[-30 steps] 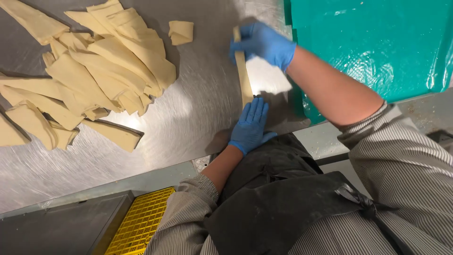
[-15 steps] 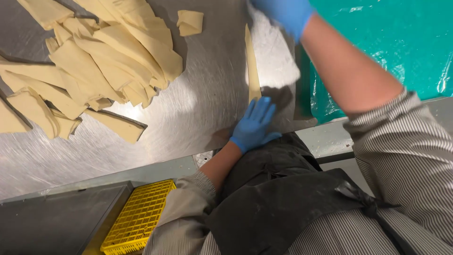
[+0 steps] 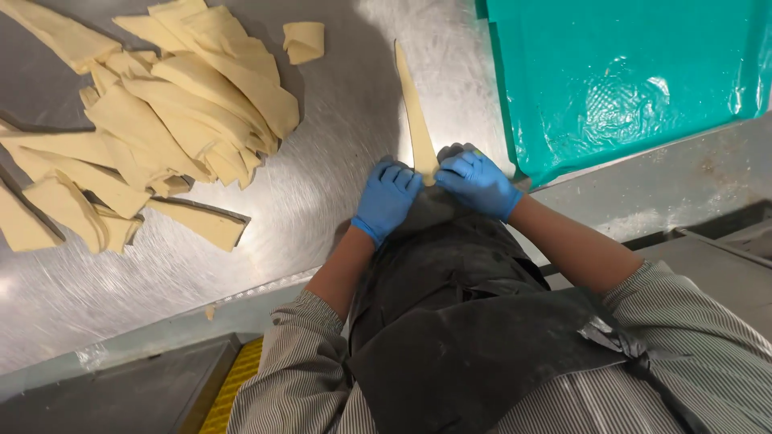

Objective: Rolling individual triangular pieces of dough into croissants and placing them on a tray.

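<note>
apron: dark grey flour-dusted apron [image 3: 474,337] over striped grey-white long sleeves [image 3: 708,378], lowest in frame, nearest the camera
floor item: yellow plastic grid crate [image 3: 229,394] bottom left, below the surface edge, partly hidden
surface: brushed stainless steel surface [image 3: 338,120], lightly floured, carries all the dough
left hand: left hand [image 3: 388,199] in blue nitrile glove, palm down, fingers curled onto the near wide end of the strip; holding it, pressing it to the surface
right hand: right hand [image 3: 476,182] in blue nitrile glove, just beside the left, fingers bent over the same end of the strip; holding it, fingertips almost meeting the left's
dough strip: long narrow pale-yellow triangular dough strip [image 3: 416,112], flat on the surface, wide end under both hands at the near edge, point running away from the person
dough pile: loose heap of pale-yellow cut dough triangles [image 3: 161,120], left of the strip, well apart from it, pieces overlapping
small piece: small folded pale dough scrap [image 3: 305,40], far side, between the pile and the strip tip
tray: teal plastic-covered tray [image 3: 627,72], far right, its edge near the strip, film wrinkled and shiny
</note>
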